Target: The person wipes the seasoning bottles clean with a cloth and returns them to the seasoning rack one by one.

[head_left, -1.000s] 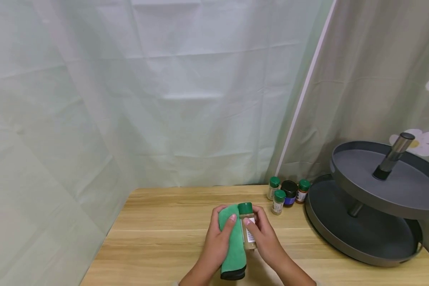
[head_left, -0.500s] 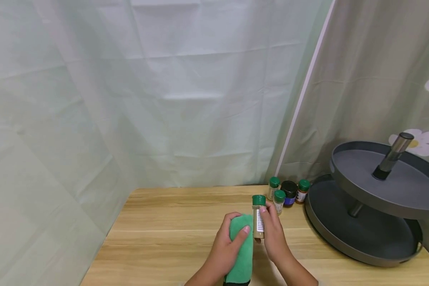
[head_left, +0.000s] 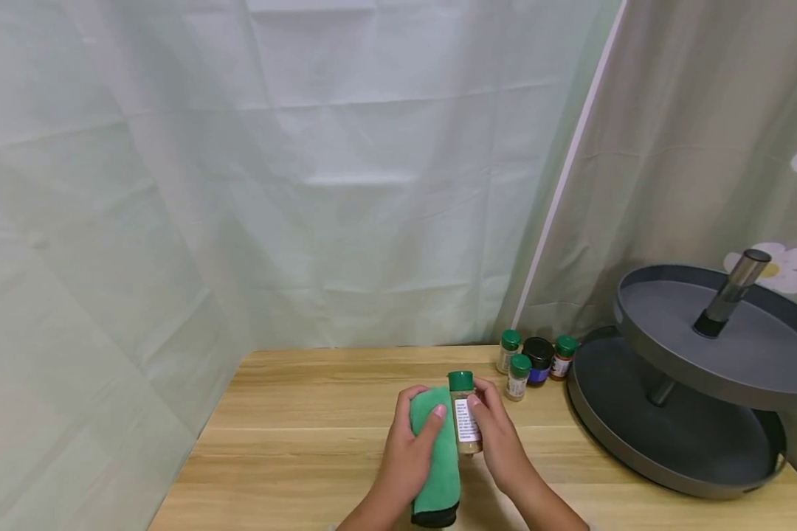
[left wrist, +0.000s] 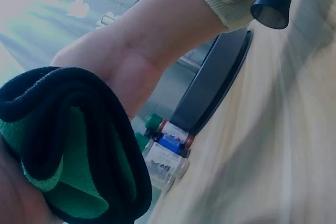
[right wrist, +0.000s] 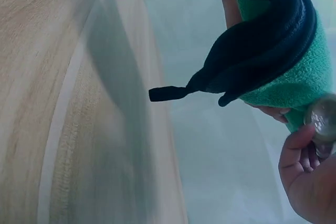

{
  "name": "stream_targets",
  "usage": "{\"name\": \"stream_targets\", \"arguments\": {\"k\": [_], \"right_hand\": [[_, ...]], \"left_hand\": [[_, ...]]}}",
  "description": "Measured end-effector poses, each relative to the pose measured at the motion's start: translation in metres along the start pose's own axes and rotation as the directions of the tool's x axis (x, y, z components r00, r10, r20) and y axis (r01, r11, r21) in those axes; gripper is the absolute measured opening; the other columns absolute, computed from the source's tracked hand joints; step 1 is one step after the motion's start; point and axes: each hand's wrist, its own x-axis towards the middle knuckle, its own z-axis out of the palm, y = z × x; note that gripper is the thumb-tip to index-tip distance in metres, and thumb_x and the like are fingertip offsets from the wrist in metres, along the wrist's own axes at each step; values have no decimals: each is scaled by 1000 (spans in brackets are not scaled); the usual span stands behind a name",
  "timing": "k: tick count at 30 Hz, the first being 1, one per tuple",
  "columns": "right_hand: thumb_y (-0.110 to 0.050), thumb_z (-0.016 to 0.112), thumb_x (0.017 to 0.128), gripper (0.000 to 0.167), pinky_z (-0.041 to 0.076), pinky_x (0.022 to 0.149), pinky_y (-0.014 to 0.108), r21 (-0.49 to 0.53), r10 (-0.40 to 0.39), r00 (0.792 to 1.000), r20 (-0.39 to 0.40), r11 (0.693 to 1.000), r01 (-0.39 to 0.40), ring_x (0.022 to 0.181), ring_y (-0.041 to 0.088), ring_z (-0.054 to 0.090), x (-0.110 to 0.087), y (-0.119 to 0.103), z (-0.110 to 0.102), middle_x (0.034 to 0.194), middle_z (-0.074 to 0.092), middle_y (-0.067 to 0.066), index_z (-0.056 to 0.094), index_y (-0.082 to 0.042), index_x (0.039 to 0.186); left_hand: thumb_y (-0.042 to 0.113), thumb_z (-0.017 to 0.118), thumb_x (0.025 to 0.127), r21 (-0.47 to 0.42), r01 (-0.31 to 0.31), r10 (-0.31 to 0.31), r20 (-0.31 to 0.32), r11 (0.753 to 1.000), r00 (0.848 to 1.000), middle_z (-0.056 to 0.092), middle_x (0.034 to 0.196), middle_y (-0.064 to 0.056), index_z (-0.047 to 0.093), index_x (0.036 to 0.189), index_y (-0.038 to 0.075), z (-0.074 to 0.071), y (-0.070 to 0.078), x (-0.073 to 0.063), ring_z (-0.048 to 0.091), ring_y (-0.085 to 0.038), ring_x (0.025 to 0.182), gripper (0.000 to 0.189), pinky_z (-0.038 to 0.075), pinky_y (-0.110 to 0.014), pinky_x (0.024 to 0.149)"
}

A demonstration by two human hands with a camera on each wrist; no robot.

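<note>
My left hand (head_left: 404, 450) grips a folded green cloth (head_left: 442, 461) with black edging, thumb across its front. In my right hand (head_left: 501, 442) is a spice jar (head_left: 466, 420) with a green cap, a white printed label and tan contents, held upright above the table. The cloth lies against or right beside the jar's left side. The right wrist view shows the jar's round base (right wrist: 321, 116) pinched by the right fingers, close to the cloth (right wrist: 294, 85). Folded layers of the cloth (left wrist: 79, 145) fill the lower left of the left wrist view.
Several small jars stand near the table's back edge: green-capped jars (head_left: 516, 380) and a black-lidded jar (head_left: 538, 355) with a blue label. To their right stands a dark two-tier round tray (head_left: 671, 483) with a metal post. Curtains hang behind the wooden table (head_left: 292, 420).
The hands first shifted right with the jar and cloth slightly apart, then came back left and together. The jar has turned, and its label now faces more to the front.
</note>
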Motion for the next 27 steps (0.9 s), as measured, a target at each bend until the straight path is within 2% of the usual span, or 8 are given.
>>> {"name": "stream_targets", "arguments": {"k": [5,10,17,24,27], "right_hand": [[-24,45,108,32,55,80,28,14,-43,997,58,999,42,95,15,60,0,1,3,110,53,12,45,-13,139],[-20,47,108,32,59,76,31,25,-82,993,80,996,81,92,15,64,-2,4,5,116,54,12,42,-12,139],[-19,43,109,29,58,77,29,8,-91,996,-17,996,91,92,12,64,0,5,5,117,57,11,43,-9,136],[-29,36,111,33,55,77,28,-6,-97,990,-99,995,97,91,14,60,0,3,-3,113,53,12,40,-8,137],[-32,31,112,37,53,76,27,-23,-89,988,-125,996,87,89,14,58,1,2,-5,111,52,14,38,-7,138]], "left_hand": [[43,59,101,-44,-10,8,-41,999,999,57,130,-13,44,138,22,-5,4,3,61,-22,98,46,56,-35,76],[39,61,101,-66,-19,18,-29,998,999,58,125,-15,45,136,20,-7,4,4,62,-21,94,43,56,-34,73],[40,63,99,-72,1,1,26,997,1000,61,120,-12,47,134,24,-2,1,2,63,-20,90,42,57,-35,71],[41,62,100,-13,-4,5,106,1000,994,60,116,-11,46,134,26,4,-1,-3,62,-20,88,41,55,-36,70],[40,63,100,9,-21,20,119,1000,993,60,114,-10,47,134,27,6,-2,-5,62,-19,88,40,55,-35,70]]}}
